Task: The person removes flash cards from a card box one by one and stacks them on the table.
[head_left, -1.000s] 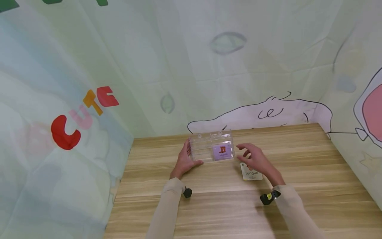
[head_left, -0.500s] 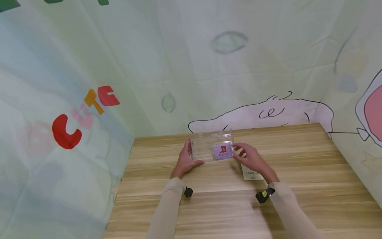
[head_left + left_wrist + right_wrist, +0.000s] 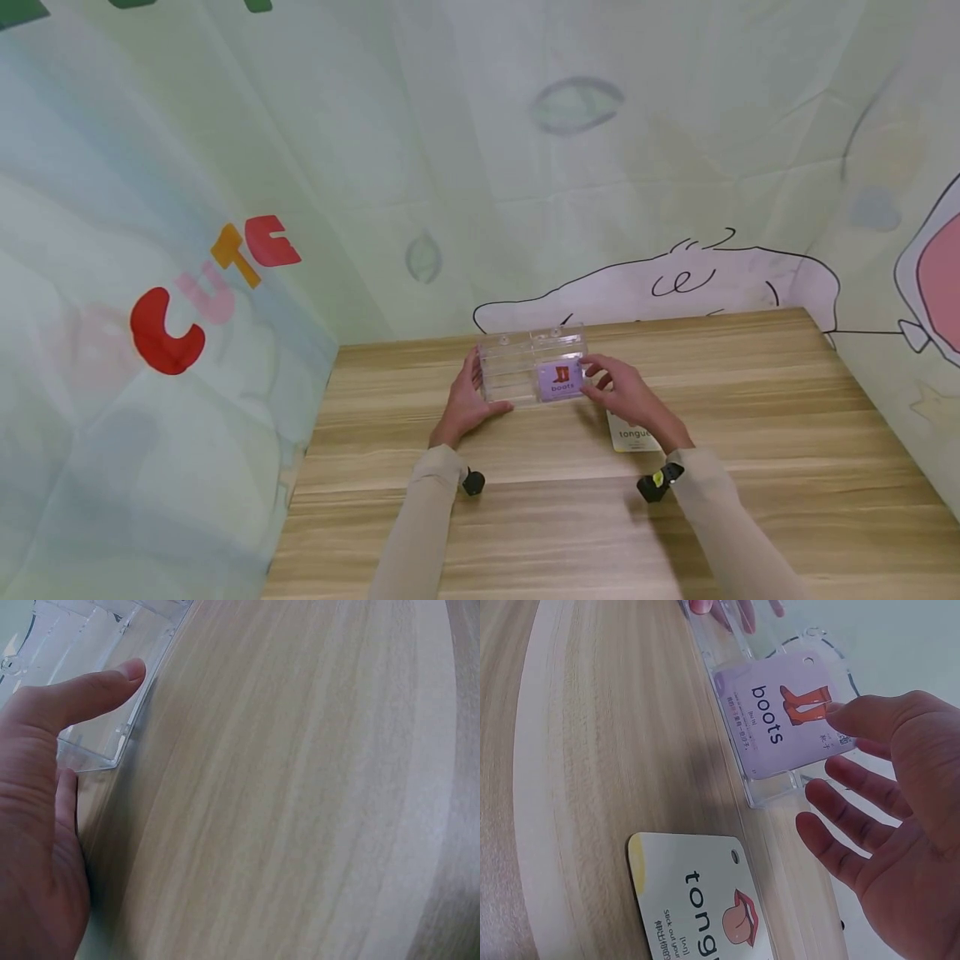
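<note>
A clear plastic card rack [image 3: 507,367], with tiers in two columns, is near the back of the table. My left hand [image 3: 463,406] grips its left end, thumb across the front lower edge and fingers round the side. In the rack's lower right section is a purple flashcard [image 3: 561,379] printed "boots" with red boots. My right hand [image 3: 628,395] pinches this card by its right edge. In the right wrist view, the thumb lies over the card's face and the index finger is partly hidden behind it; the other fingers are spread loosely.
A white flashcard [image 3: 628,437] reading "tongue" lies on the wooden table [image 3: 555,525], partly hidden under my right hand in the head view. A printed fabric backdrop [image 3: 465,167] rises along the table's back and sides.
My right hand has moved left from beside the rack to the boots card's right edge and now covers part of the tongue card. The left hand and rack have stayed in place.
</note>
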`<state>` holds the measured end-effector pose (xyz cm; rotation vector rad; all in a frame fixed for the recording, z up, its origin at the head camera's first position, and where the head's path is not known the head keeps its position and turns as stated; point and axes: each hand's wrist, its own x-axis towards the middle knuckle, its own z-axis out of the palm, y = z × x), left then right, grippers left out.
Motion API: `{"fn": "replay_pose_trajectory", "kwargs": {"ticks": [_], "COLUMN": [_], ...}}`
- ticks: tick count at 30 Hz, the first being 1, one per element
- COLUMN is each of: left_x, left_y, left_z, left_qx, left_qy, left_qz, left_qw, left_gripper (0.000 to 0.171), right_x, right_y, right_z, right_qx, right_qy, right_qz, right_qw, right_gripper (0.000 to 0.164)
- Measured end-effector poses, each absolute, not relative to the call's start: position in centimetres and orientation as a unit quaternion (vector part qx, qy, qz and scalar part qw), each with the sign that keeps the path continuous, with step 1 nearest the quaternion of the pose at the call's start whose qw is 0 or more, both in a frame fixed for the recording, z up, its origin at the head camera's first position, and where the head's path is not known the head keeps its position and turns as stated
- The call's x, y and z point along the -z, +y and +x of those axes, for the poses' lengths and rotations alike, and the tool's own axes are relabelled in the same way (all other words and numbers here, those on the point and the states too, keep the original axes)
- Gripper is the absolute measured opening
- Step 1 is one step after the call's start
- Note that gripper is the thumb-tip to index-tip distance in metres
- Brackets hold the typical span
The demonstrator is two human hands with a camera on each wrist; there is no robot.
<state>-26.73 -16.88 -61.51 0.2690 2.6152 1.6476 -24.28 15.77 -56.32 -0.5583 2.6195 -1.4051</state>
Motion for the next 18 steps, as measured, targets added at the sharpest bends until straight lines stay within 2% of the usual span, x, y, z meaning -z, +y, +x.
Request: {"fn": "replay_pose_trajectory", "kwargs": {"ticks": [18], "left_x": [61.22], "left_y": [-16.8], "left_z": [-26.54], "left_qx": [-0.521], "left_qy": [0.85], "left_qz": [0.077], "left_qw": [0.025], "left_gripper": [0.128], "right_x": [56.21], "right_y": [15.59], "right_z": [-24.23], "right_qx": [0.464], "right_qy": [0.865], "right_qz": [-0.183], "right_qw": [0.05], "right_gripper": [0.044]}}
